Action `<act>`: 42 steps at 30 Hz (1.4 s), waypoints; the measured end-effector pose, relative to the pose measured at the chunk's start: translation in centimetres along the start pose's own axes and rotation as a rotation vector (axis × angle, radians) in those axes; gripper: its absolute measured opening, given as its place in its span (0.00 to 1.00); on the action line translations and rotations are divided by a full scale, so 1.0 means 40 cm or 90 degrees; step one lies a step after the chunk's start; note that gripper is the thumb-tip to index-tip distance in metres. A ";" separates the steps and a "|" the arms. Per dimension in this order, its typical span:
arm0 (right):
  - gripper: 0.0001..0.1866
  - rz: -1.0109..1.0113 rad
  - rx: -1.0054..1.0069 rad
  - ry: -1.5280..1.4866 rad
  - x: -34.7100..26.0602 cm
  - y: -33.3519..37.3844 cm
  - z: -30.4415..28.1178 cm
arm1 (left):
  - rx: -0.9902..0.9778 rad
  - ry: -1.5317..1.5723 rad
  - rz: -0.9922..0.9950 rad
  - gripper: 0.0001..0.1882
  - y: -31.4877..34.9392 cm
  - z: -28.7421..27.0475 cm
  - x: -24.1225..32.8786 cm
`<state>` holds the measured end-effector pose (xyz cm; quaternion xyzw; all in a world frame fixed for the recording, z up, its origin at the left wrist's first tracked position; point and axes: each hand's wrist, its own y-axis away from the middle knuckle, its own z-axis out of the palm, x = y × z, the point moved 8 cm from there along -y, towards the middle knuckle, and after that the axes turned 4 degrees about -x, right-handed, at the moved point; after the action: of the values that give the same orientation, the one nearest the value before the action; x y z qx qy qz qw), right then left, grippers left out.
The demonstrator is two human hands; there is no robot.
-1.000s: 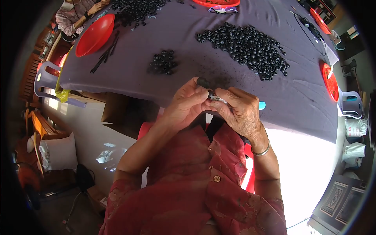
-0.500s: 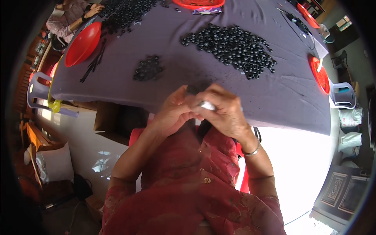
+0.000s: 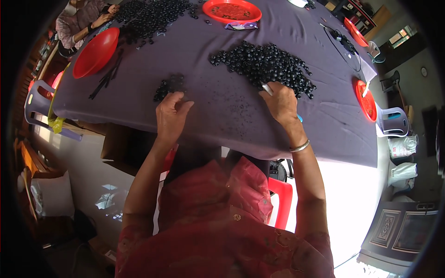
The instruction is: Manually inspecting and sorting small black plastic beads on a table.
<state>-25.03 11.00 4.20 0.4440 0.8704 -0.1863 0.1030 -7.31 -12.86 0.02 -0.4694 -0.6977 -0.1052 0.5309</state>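
Observation:
My left hand point(image 3: 171, 116) is beside a small heap of round black pieces point(image 3: 169, 85), its thumb and curled fingers apart and nothing visible between them. At the near edge of a larger heap of the same glossy pieces point(image 3: 273, 62), my right hand point(image 3: 281, 102) is closed around a small slim tool point(image 3: 266, 89). Its shiny whitish end shows by the thumb, and a blue bit point(image 3: 300, 118) sticks out behind the palm. The rest of the tool is hidden in the fist. Whether the right fingertips touch a piece, I cannot tell.
The purple cloth point(image 3: 333, 139) has dark crumbs between my hands. Red trays point(image 3: 252, 14) stand at the back, left and right; dark sticks point(image 3: 106, 76) lie by the left one. Glasses and a black cable point(image 3: 343, 44) lie farther off. Another person point(image 3: 83, 23) works at the far left heap.
My hands were together over the table's near edge, with the tool in the right. They have parted: the left went to the small heap, the right to the larger one.

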 end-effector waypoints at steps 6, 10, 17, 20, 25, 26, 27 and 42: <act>0.10 -0.073 0.006 0.064 -0.020 -0.060 0.039 | 0.086 -0.134 0.045 0.12 -0.029 -0.030 0.007; 0.09 -0.022 -0.030 0.044 -0.014 -0.062 0.015 | 0.139 0.012 -0.011 0.10 -0.013 -0.029 -0.008; 0.04 -0.074 -0.114 -0.553 -0.232 0.089 -0.040 | -0.181 0.482 -0.191 0.04 0.067 0.101 0.113; 0.05 -0.099 -0.135 -0.677 -0.271 0.137 -0.033 | -0.341 0.719 -0.260 0.06 0.116 0.159 0.146; 0.08 -0.215 -0.062 -0.651 -0.275 0.167 -0.057 | -0.402 0.883 -0.294 0.05 0.145 0.180 0.179; 0.08 -0.211 -0.066 -0.655 -0.273 0.169 -0.054 | -0.399 0.881 -0.300 0.05 0.149 0.182 0.178; 0.09 -0.243 -0.050 -0.616 -0.279 0.173 -0.061 | -0.388 0.901 -0.298 0.06 0.147 0.182 0.178; 0.08 -0.222 -0.170 -0.769 -0.264 0.173 -0.033 | -0.428 0.894 -0.249 0.09 0.135 0.183 0.178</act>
<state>-13.26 7.52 7.41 0.0963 0.7339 -0.3075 0.5980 -7.84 -1.37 1.05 -0.2977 -0.2014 -0.6715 0.6480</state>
